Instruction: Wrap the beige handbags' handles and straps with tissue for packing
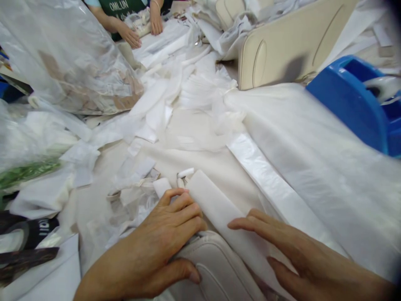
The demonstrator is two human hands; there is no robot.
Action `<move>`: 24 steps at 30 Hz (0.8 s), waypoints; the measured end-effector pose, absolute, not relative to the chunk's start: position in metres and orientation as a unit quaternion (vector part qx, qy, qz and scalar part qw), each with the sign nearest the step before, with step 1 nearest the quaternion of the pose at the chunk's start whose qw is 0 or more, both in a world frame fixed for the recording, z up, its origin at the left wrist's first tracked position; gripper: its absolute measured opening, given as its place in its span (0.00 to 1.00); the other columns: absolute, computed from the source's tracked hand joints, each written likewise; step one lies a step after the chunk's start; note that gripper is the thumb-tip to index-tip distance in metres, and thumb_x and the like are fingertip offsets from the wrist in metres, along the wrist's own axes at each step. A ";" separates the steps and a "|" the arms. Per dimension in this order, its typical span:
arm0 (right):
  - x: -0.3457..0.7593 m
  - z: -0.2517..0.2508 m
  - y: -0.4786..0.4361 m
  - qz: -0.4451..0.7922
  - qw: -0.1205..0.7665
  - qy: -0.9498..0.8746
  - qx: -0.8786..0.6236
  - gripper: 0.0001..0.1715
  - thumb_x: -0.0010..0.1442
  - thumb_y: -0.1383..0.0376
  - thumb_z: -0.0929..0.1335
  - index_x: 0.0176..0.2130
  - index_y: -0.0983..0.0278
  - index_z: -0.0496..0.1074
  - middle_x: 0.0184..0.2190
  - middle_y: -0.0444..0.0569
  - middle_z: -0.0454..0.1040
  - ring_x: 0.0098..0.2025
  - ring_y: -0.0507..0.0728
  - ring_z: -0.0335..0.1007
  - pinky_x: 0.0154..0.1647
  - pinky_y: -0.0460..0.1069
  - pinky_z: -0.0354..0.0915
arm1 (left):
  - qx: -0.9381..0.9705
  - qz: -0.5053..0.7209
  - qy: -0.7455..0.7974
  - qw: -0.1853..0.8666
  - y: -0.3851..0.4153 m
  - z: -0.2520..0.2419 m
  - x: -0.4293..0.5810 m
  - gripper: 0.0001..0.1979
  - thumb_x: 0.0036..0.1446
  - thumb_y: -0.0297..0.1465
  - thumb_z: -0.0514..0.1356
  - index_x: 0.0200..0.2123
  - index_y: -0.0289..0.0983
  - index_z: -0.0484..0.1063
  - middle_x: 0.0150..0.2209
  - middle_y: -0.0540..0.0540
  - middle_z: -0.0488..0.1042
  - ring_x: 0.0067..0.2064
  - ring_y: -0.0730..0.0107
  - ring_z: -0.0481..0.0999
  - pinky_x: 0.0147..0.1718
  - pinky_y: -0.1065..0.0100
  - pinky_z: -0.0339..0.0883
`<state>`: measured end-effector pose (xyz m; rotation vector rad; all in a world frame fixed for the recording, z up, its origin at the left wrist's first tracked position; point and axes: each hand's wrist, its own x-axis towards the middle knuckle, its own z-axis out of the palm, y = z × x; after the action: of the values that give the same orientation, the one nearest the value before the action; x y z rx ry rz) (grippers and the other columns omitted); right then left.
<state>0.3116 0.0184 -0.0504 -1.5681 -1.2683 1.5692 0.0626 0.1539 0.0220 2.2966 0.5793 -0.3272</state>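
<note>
A cream handbag [219, 267] with curved stitching stands at the bottom middle, its lower part cut off by the frame. My left hand [169, 238] grips its upper left edge, thumb against the stitched side and fingers over the top. Behind the bag runs a long white padded strip [216, 205], leaning up toward the left. Over this strip hovers my right hand [288, 246], fingers apart and nothing between them; whether its fingertips touch the strip I cannot tell. A small metal ring with a white tab [185, 172] shows just beyond my left fingers.
A larger cream bag [288, 46] stands at the back right, beside a blue plastic holder [351, 96]. White sheets and wrapping [200, 88] cover the table. At left are a big clear plastic bag [78, 54] and a black tape roll [40, 230]. Another person's hands [128, 35] work at the far side.
</note>
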 end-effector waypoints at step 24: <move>0.272 -0.050 0.079 0.687 0.228 -0.514 -0.461 0.33 0.52 0.74 0.66 0.57 0.56 0.70 0.52 0.46 0.75 0.51 0.60 0.71 0.54 0.55 0.66 | 0.897 -0.090 0.219 0.374 0.159 0.019 0.058 0.23 0.48 0.46 0.67 0.42 0.39 0.70 0.51 0.44 0.69 0.55 0.54 0.62 0.62 0.53 0.43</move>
<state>0.2724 0.0793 -0.0498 -1.2686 -1.4159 1.8913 0.0580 0.1586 0.0193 2.2963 0.5614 -0.2292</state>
